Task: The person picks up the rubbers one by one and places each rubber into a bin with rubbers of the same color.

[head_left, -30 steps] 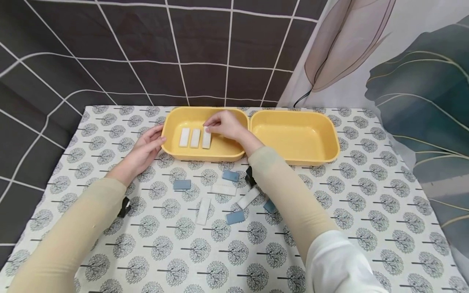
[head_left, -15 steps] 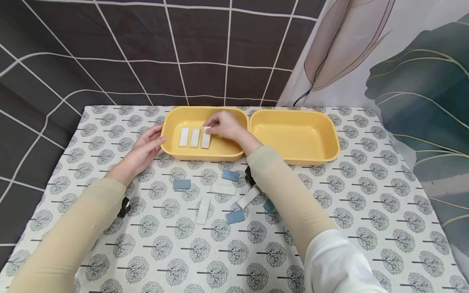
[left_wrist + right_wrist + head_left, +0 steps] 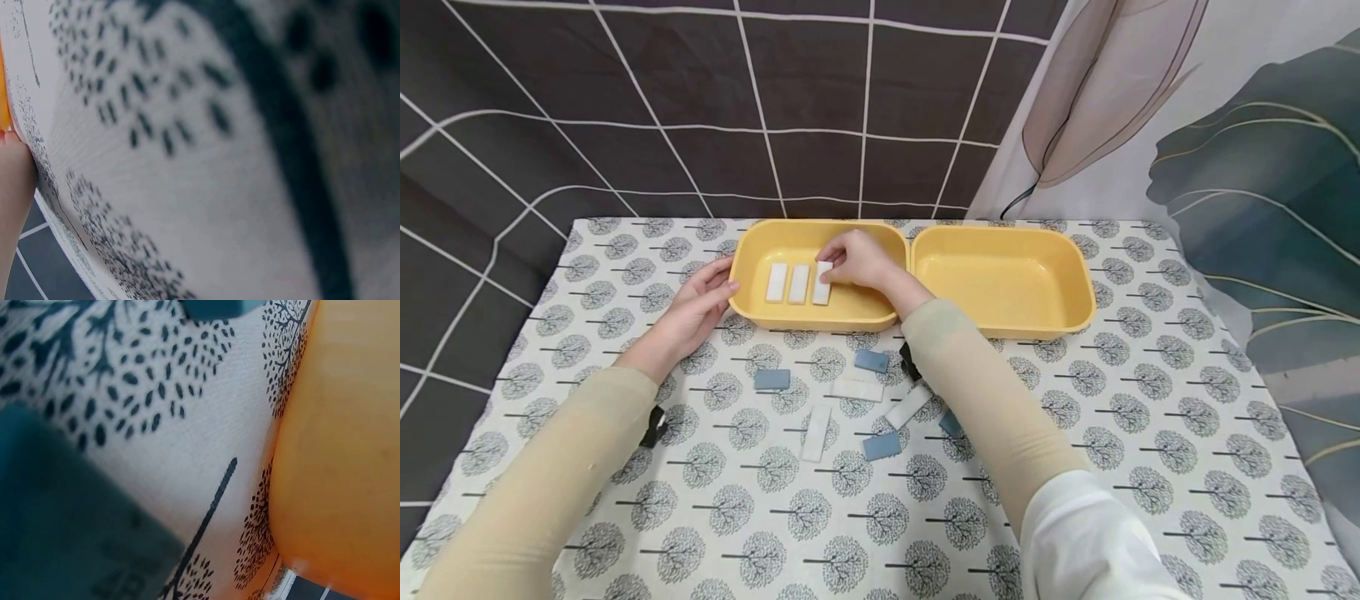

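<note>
My right hand (image 3: 861,260) reaches into the left yellow bin (image 3: 820,322) and pinches the upper end of a white rectangular block (image 3: 822,292) between thumb and fingers. Left of it, two more white blocks lie in a row, the middle block (image 3: 799,284) and the left block (image 3: 777,282). My left hand (image 3: 696,304) rests against the bin's left side, thumb at the rim, fingers extended along the outer wall. In the right wrist view, the yellow bin wall (image 3: 344,450) fills the right side.
A second yellow bin (image 3: 1003,321) stands right of the first. On the tree-print cloth lie several loose pieces, including a white block (image 3: 816,432), a blue-grey block (image 3: 882,446) and another blue-grey block (image 3: 772,379). A dark tiled backdrop (image 3: 805,83) rises behind.
My right thumb has shifted slightly down along the white block, which stays in nearly the same place. The left hand has not moved.
</note>
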`<move>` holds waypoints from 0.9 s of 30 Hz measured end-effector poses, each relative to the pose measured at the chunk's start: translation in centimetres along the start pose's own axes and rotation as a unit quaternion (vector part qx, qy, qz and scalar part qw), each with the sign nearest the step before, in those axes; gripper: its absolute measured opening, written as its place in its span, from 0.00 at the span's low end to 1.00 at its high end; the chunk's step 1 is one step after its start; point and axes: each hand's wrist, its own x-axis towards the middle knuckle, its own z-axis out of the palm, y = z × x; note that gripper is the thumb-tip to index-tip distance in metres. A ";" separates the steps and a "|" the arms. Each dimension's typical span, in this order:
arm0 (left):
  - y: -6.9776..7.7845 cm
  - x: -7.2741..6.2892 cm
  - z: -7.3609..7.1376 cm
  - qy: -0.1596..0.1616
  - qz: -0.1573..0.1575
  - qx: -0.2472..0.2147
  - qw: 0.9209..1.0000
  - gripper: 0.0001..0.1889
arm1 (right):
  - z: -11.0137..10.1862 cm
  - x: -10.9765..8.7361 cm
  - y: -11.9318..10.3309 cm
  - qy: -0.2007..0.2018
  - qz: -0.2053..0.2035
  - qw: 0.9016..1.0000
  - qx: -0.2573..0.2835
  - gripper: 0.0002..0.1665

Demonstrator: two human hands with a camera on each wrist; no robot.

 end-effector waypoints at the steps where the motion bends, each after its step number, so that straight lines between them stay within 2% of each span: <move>1: 0.0 0.0 0.0 0.000 0.001 -0.001 1.000 0.38 | 0.0 0.0 0.0 0.000 0.001 1.000 -0.002 0.21; 17: -0.1 0.0 0.0 -0.004 0.007 -0.007 1.000 0.39 | 0.2 0.1 -0.1 -0.004 0.004 1.000 -0.023 0.19; 27: -0.1 -0.1 0.0 -0.004 0.009 0.005 1.000 0.38 | 0.3 0.0 -0.1 -0.001 -0.001 1.000 -0.031 0.19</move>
